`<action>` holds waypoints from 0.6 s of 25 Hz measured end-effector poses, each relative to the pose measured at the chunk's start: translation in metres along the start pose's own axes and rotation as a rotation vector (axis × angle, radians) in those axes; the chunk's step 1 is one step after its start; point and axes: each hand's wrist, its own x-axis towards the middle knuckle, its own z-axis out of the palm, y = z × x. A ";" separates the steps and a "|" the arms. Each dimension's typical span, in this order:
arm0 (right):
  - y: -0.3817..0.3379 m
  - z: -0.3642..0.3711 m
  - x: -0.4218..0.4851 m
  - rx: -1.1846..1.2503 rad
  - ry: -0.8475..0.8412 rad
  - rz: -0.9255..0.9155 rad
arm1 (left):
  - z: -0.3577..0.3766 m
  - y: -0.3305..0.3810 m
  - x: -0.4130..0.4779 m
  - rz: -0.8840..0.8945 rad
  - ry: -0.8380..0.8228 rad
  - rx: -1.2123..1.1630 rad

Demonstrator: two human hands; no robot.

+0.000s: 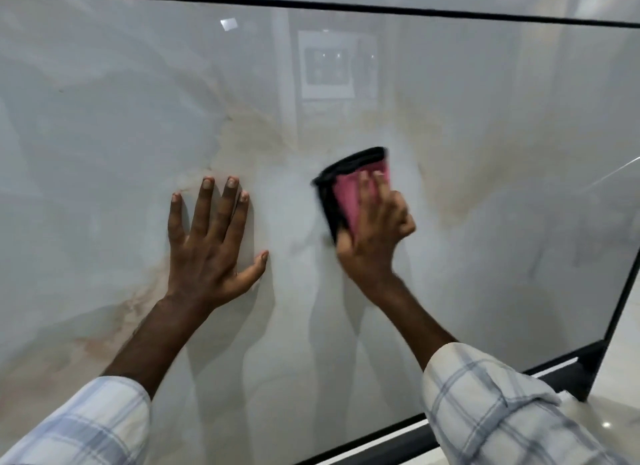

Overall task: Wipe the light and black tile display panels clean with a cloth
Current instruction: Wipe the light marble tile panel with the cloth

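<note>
Large glossy light grey tile display panel with beige marble veining fills the view, upright and slightly tilted. Thin black edge strip runs along it at 12 o'clock, black metal frame at 5 o'clock.

Left hand: flat on the panel, fingers straight and spread wide, thumb out toward 3 o'clock, holding nothing.

Right hand: at 3 o'clock from the left hand, apart from it. Grips the folded pink cloth with black edging, fingers curled over it, thumb at its lower edge, pressing it onto the panel just right of centre. Motion-blurred.

Both forearms in light checked shirt sleeves, entering from 7 and 5 o'clock.
</note>
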 end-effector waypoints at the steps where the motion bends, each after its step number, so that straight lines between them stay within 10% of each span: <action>1: -0.004 0.000 -0.014 -0.026 -0.049 -0.227 | 0.000 0.001 0.000 -0.004 0.005 -0.006; 5: 0.047 -0.005 -0.001 -0.071 -0.082 -0.743 | -0.002 0.000 -0.001 -0.006 0.017 -0.009; 11: 0.090 -0.006 -0.003 0.181 0.088 0.699 | -0.006 0.023 -0.019 0.098 -0.095 -0.144; 15: 0.041 0.003 -0.048 0.027 0.020 0.219 | 0.005 0.046 -0.057 0.112 -0.131 -0.125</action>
